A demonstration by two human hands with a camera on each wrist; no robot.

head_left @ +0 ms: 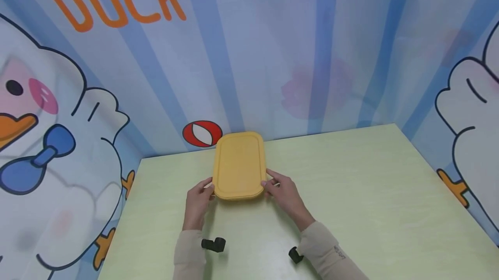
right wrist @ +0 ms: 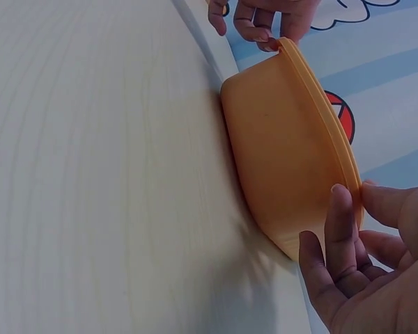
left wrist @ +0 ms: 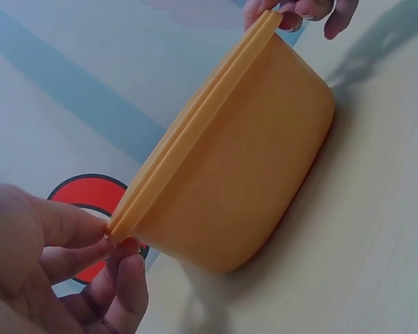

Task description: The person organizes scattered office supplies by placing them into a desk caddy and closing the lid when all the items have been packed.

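Note:
A yellow-orange lidded food container [head_left: 239, 165] is at the back of the table, close to the wall. Both wrist views show its deep, rounded body [left wrist: 240, 153] beneath a wider lid rim [right wrist: 320, 104]. My left hand [head_left: 198, 205] pinches the rim at the near left corner, thumb above and fingers underneath. On the opposite side, my right hand [head_left: 287, 195] grips the rim between thumb and fingers. The lid covers the top, so whatever is inside stays hidden. Whether the base touches the table everywhere, I cannot tell.
A pale yellow-green table [head_left: 370, 193] stretches around the container, widest to its right. Behind it rises a blue striped backdrop [head_left: 257, 55] printed with ducks, meeting the table's back edge. Small black pieces [head_left: 213, 244] stick out at both wrists.

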